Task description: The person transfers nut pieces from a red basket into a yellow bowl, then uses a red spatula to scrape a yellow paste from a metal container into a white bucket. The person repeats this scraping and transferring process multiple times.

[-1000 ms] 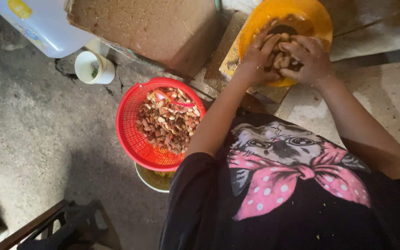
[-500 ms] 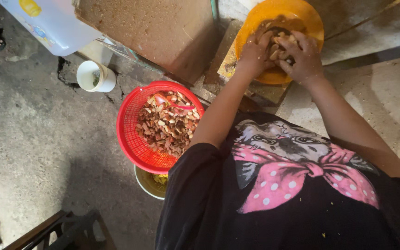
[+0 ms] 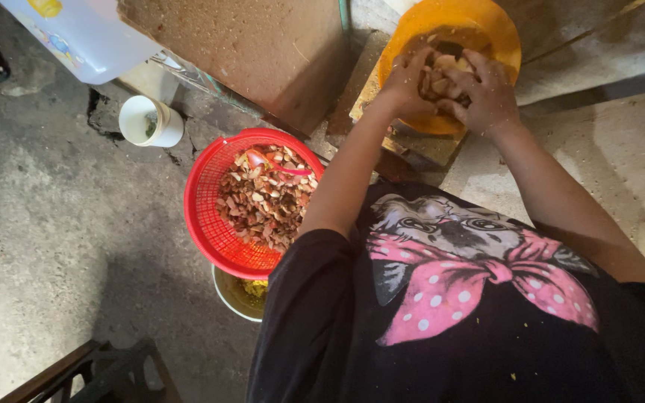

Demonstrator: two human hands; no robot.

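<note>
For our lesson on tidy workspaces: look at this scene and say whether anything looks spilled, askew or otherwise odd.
Nothing is spilled. One oddity: the red basket of brown scraps sits off-centre on a smaller bowl and overhangs it. Both hands, left hand and right hand, are in the orange bowl, which rests on a block.

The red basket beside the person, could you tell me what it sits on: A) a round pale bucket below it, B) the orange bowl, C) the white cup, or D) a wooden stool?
A: the red basket, filled with brownish chopped pieces, rests over a round pale bucket whose rim shows beneath its lower edge, while the white cup and orange bowl stand apart.
</note>
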